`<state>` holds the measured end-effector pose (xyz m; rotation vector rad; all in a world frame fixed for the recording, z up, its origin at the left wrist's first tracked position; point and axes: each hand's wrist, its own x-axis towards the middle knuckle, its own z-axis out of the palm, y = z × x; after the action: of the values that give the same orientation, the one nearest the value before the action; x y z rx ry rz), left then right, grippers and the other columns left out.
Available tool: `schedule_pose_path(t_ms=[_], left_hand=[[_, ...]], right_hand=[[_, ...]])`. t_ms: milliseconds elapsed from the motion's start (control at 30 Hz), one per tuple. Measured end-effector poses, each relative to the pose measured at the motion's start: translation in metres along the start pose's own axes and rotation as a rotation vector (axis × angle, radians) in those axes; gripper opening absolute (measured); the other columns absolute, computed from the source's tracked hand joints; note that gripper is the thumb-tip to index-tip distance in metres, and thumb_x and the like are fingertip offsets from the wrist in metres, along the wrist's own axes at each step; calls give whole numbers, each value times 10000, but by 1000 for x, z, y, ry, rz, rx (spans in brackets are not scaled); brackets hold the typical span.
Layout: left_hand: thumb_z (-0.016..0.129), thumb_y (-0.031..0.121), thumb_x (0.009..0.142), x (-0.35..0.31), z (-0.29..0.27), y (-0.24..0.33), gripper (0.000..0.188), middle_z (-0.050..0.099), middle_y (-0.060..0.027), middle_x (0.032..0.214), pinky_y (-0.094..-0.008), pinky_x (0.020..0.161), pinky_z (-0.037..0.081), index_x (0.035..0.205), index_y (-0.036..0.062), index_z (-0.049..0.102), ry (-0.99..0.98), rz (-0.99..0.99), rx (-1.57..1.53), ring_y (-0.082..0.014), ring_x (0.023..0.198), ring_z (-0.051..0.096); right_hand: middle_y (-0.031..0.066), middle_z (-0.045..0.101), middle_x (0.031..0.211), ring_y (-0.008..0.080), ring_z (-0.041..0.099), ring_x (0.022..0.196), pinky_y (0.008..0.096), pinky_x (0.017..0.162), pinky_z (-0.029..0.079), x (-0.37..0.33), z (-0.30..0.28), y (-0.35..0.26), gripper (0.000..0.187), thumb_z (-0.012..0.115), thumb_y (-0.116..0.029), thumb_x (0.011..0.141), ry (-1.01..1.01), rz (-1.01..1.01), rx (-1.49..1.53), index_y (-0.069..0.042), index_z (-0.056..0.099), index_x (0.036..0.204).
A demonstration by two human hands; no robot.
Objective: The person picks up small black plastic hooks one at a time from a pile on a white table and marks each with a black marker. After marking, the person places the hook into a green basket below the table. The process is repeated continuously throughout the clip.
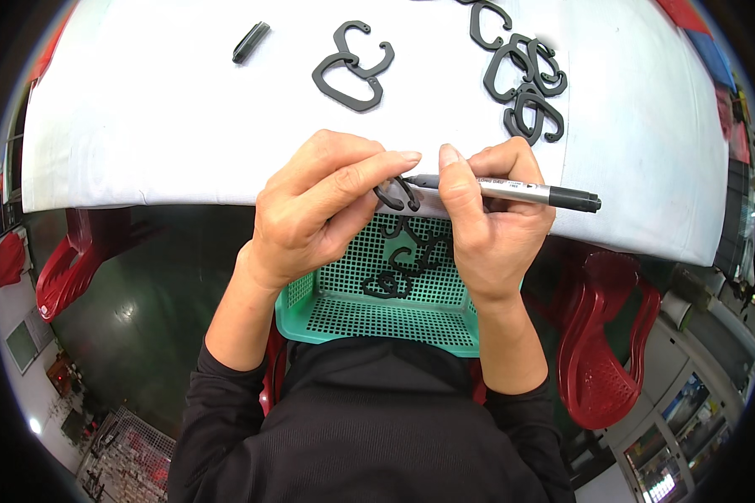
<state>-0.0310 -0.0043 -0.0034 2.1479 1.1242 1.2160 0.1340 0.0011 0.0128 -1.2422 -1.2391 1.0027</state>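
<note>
In my left hand (315,205) is a black D-shaped carabiner (412,201), pinched between thumb and fingers, which partly hide it. My right hand (495,214) grips a silver and black marker pen (524,192) like a writing tool. The pen's tip meets or nearly meets the carabiner; I cannot tell which. Below both hands, a green mesh basket (386,318) sits at my lap with several black carabiners (407,262) inside. Farther off on the white table (159,142) rest two overlapping carabiners (348,84) and a black pen cap (251,43).
A loose cluster of several carabiners (524,80) lies at the table's far right. Red plastic chairs stand on both sides, one at the left (67,260) and one at the right (600,360). The table's near edge runs just behind my hands.
</note>
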Motion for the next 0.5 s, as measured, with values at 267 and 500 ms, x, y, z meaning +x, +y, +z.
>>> schedule_pose_path(t_ms=[267, 500], left_hand=[[570, -175, 567, 0, 1, 0, 504, 622, -113, 895, -288, 655, 499, 1038, -20, 662, -8, 5, -9, -198, 784, 593], [585, -148, 629, 6, -1, 6, 468, 614, -109, 921, -280, 668, 492, 1069, -7, 659, -35, -71, -37, -196, 784, 586]], right_hand=[[-17, 472, 546, 11, 419, 452, 192, 390, 299, 0, 0, 0, 232, 669, 16, 784, 9, -13, -22, -27, 483, 653], [29, 564, 695, 41, 507, 609, 201, 508, 379, -2, -10, 8, 125, 647, -56, 849, 105, -17, 190, -10, 538, 808]])
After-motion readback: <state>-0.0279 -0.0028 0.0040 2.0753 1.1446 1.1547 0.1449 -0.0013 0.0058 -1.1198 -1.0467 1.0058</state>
